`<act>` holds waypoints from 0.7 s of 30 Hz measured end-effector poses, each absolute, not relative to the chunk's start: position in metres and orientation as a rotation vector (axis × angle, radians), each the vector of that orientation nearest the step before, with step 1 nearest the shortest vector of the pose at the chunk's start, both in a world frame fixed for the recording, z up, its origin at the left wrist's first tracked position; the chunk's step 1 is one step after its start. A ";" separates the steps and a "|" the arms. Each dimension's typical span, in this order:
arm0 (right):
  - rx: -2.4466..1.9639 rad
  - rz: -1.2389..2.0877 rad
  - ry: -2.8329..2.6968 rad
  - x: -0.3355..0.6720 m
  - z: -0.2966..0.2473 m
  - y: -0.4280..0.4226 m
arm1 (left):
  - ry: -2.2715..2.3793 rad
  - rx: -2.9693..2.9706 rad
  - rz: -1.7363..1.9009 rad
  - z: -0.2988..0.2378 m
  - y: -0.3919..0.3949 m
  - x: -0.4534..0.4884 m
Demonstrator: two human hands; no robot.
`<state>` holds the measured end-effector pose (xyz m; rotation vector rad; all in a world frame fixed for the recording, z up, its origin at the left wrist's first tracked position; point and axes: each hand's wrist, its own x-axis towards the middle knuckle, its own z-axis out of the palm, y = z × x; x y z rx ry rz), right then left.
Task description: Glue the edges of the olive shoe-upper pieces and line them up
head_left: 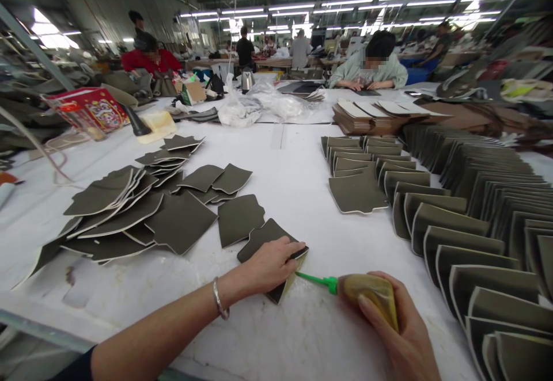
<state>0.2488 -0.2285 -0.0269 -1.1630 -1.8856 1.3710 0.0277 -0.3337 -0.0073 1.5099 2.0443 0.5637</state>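
Fingers [297, 247] of our left hand [265, 265] bunch together on an olive panel [268, 231] left of our green-nozzled squeeze bottle [367, 296]; whether they pinch the panel, we cannot tell. Our right hand [404, 317] wraps the bottle, its tip at the panel's yellowish flap [288, 285], seemingly part-worked. Loose panels [181, 220] farther left look unworked; rows [449, 214] right of the bottle may be finished.

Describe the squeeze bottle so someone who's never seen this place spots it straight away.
Start at the white table, then find the rows of dark panels along its right side. Just left of their near end, the right hand grips a translucent yellowish squeeze bottle. Its bright green nozzle, pointing left, sets it apart from the dark pieces nearby.
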 end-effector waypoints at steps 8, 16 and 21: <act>-1.143 1.470 -1.911 0.248 -0.025 -0.243 | 2.056 1.517 0.550 -0.007 -0.333 0.027; -1.132 1.537 -1.886 0.251 -0.028 -0.251 | 2.056 1.506 0.566 -0.010 -0.332 0.027; -1.123 1.573 -1.875 0.252 -0.030 -0.249 | 2.054 1.495 0.567 -0.010 -0.331 0.026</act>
